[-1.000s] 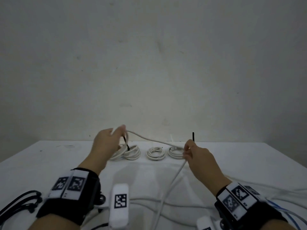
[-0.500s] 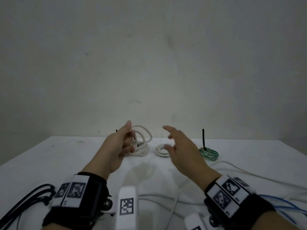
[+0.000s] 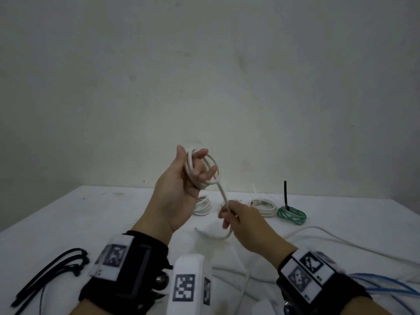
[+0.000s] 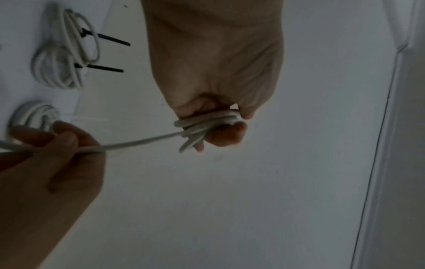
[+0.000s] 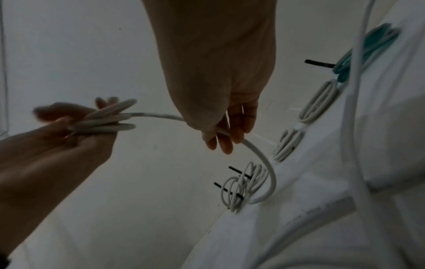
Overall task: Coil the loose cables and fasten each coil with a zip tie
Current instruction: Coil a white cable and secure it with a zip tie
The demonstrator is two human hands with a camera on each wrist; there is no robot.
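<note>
White cable (image 3: 205,169) looped round raised left hand (image 3: 175,189) fingers, right hand (image 3: 243,221) pinching smooth tail

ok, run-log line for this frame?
phase: coiling | left hand: holds white cable coil | right hand: pinches its tail | zip tie: not yet on

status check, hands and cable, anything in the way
Left hand holds white cable coiled round its fingers. Right hand pinches the free run, short tail left. No zip tie on this coil. Nothing in the way.
</note>
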